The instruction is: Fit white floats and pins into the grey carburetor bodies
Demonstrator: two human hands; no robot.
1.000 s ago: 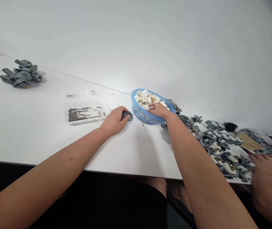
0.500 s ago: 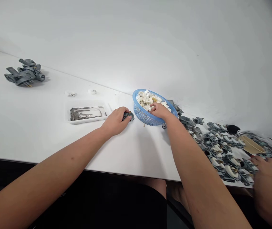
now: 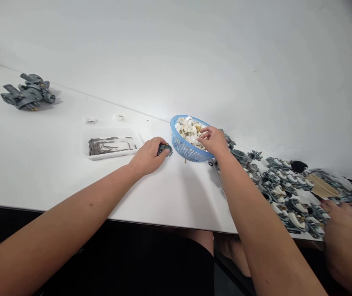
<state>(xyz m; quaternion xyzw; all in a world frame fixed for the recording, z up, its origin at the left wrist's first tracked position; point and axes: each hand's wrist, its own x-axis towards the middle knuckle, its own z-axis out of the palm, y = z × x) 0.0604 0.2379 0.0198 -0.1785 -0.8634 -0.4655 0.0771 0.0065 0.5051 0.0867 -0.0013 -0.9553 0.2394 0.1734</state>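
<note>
My left hand [image 3: 149, 155] rests on the white table [image 3: 55, 176], fingers closed round a small grey plastic part [image 3: 165, 149] just left of the blue basket [image 3: 184, 149]. The basket is full of small white pieces [image 3: 187, 126]. My right hand [image 3: 213, 140] hovers over the basket's right side with fingertips pinched together among the white pieces; what it holds, if anything, is too small to make out.
A clear shallow tray of thin metal pins [image 3: 110, 145] lies left of my left hand. A grey assembled cluster [image 3: 28, 91] sits far left. Several grey and white assemblies [image 3: 287, 191] cover the right side, where another person's hands [image 3: 341, 213] work.
My right hand has lifted a little and shifted right inside the basket, fingers now pinched. My left hand stays on the grey part. The other person's hands moved slightly.
</note>
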